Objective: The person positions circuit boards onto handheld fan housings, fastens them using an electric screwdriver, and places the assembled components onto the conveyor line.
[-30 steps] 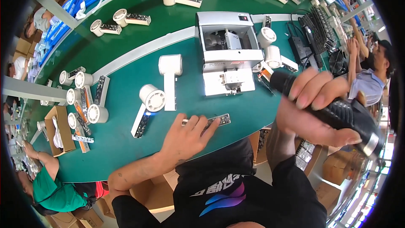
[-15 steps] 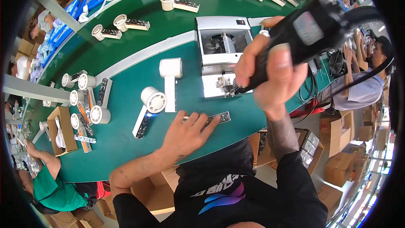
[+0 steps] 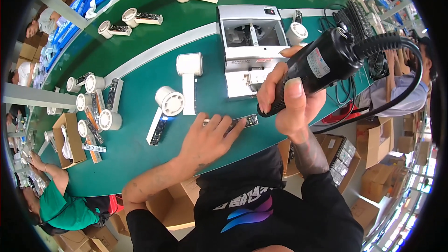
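My right hand (image 3: 298, 105) is wrapped round a black electric screwdriver (image 3: 322, 63), its thumb along the body. The tool slants down to the left, its lower end above the table near the small machine; I cannot make out a bit. Low at the table's front, my left hand (image 3: 210, 135) has its fingers closed over a narrow fan handle with a circuit board (image 3: 252, 120). Its right end shows past my fingertips, and the rest is mostly hidden. Beyond my left hand lie two white handheld fans, one face down (image 3: 189, 84), one with its board showing (image 3: 170, 102).
A grey-white machine (image 3: 254, 58) stands behind my right hand. More fans (image 3: 109, 119) cluster at left beside an open cardboard box (image 3: 70, 140). Others lie on the green belt (image 3: 158, 42) behind a pale rail. The tool's thick cable (image 3: 410, 84) loops right. Co-workers sit on both sides.
My right hand has brought the screwdriver lower and nearer, tilting it differently, so its body shows more fully. My left hand stays on the fan handle. The whole view has shifted slightly.
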